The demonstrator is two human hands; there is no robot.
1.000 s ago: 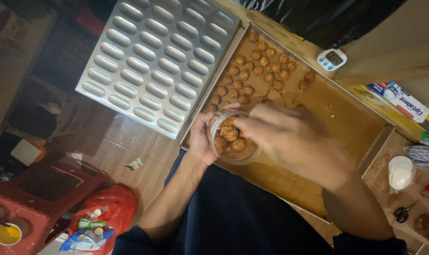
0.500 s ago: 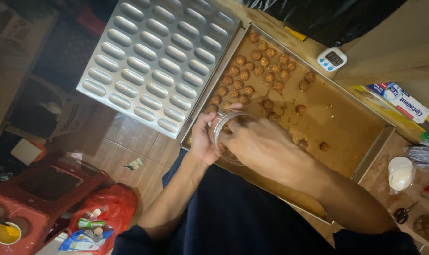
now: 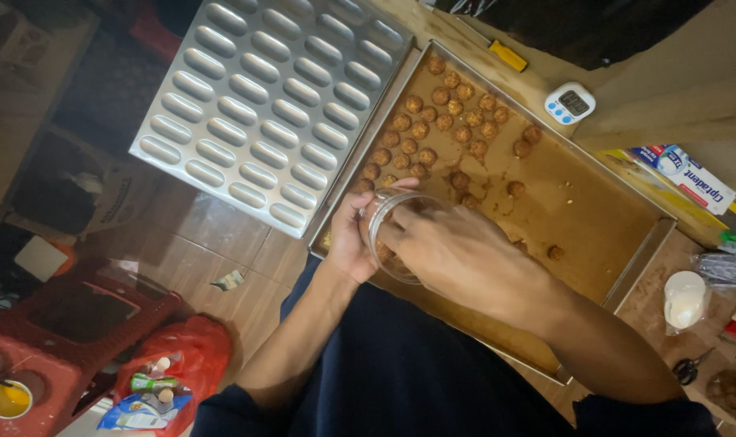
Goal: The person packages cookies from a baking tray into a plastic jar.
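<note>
Left hand (image 3: 353,243) is wrapped around a small clear jar (image 3: 394,235), grip clenched on its side, thumb up by the rim. The jar sits low over the near-left corner of the baking tray (image 3: 627,267). Right hand (image 3: 465,259) has its fingers pushed into the jar mouth; fingertips are hidden inside, so I cannot tell whether that grip is clenched on anything or released. A few brown balls are visible through the jar wall.

Tray: shallow metal, lined with brown paper. A cluster of small round brown cookies (image 3: 441,121) fills the far-left part, with loose ones scattered toward the middle and a single one (image 3: 555,252) just beyond the right wrist.

Around it:
- metal mould tray (image 3: 271,105) with rows of oblong cavities, left of the baking tray, edges touching or nearly so
- white digital timer (image 3: 569,103) on the counter beyond the tray
- long box of cling film or foil (image 3: 684,174) to the right of the tray
- scissors (image 3: 692,368) and a white bag (image 3: 684,299) on the counter at lower right
- red plastic stool (image 3: 68,324) and a red bag (image 3: 182,364) on the floor at lower left
</note>
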